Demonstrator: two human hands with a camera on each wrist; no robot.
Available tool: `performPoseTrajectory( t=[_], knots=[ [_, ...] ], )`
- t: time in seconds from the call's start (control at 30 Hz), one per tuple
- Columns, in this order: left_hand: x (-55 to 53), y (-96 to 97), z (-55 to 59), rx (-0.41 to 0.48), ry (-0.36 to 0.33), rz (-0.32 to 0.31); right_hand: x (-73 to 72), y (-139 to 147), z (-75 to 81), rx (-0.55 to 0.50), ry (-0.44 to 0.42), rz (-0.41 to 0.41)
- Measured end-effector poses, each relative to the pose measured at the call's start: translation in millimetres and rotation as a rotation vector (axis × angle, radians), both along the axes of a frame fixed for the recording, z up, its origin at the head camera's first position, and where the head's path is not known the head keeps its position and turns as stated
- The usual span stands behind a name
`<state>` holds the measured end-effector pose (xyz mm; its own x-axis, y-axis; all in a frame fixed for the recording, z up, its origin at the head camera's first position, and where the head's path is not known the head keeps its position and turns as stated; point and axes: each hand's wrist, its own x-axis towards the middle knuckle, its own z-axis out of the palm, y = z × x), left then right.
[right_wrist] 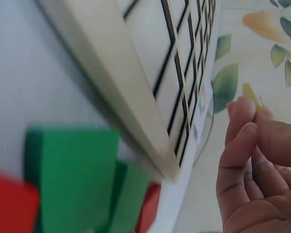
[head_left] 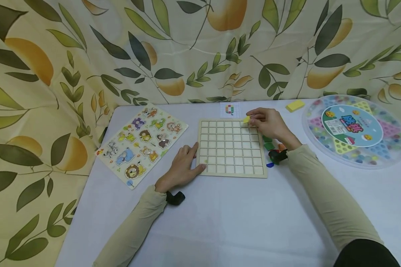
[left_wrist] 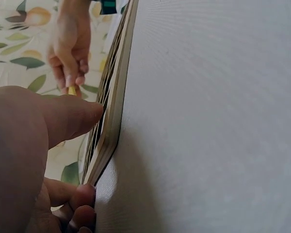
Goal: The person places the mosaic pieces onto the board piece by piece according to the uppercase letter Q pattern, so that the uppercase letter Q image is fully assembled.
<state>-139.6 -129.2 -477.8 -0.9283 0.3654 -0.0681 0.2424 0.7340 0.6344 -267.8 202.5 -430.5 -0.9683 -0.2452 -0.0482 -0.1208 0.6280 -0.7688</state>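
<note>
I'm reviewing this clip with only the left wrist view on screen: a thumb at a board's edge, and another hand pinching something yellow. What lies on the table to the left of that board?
Observer: In the head view, a slanted picture panel with cartoon animals, beyond the left hand.
Operator: I see the board edge-on. What is its top like?
Observer: The board has a pale frame around a grid of square cells.
Operator: Anything just past its far edge?
Observer: Yes, a small card showing coloured squares on a printed grid, to the left of the right hand.
</note>
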Motion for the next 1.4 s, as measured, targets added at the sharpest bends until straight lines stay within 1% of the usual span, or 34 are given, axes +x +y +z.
performPoseTrajectory(
  t=[0.13, 0.23, 0.57, 0.8, 0.93, 1.13, 1.4],
  knots=[
    [-3.3, -0.7, 0.9, -0.005, -0.015, -0.012, 1.2, -9.6, -1.7, -0.017, -0.038, 0.022],
    [-6.2, -2.5, 2.1, -0.01, -0.028, -0.025, 1.0, -16.6, -2.9, -0.028, -0.052, 0.053],
    [-10.0, -10.5, 5.3, 0.041, -0.061, -0.065, -0.5, -44.2, -8.8, -0.05, -0.03, 0.158],
    [-9.8, -10.6, 5.0, 0.037, -0.086, -0.068, -2.4, -62.9, -10.4, -0.054, -0.04, 0.226],
    [-8.4, -10.8, 4.2, 0.047, -0.08, -0.07, -4.6, -70.5, -12.8, -0.036, -0.049, 0.243],
    [-7.4, -11.1, 4.1, 0.064, -0.07, -0.073, -8.6, -78.8, -16.0, -0.024, -0.041, 0.269],
    [-7.9, -11.3, 3.9, 0.065, -0.071, -0.078, -11.1, -78.6, -16.6, 0.022, -0.059, 0.284]
  ],
)
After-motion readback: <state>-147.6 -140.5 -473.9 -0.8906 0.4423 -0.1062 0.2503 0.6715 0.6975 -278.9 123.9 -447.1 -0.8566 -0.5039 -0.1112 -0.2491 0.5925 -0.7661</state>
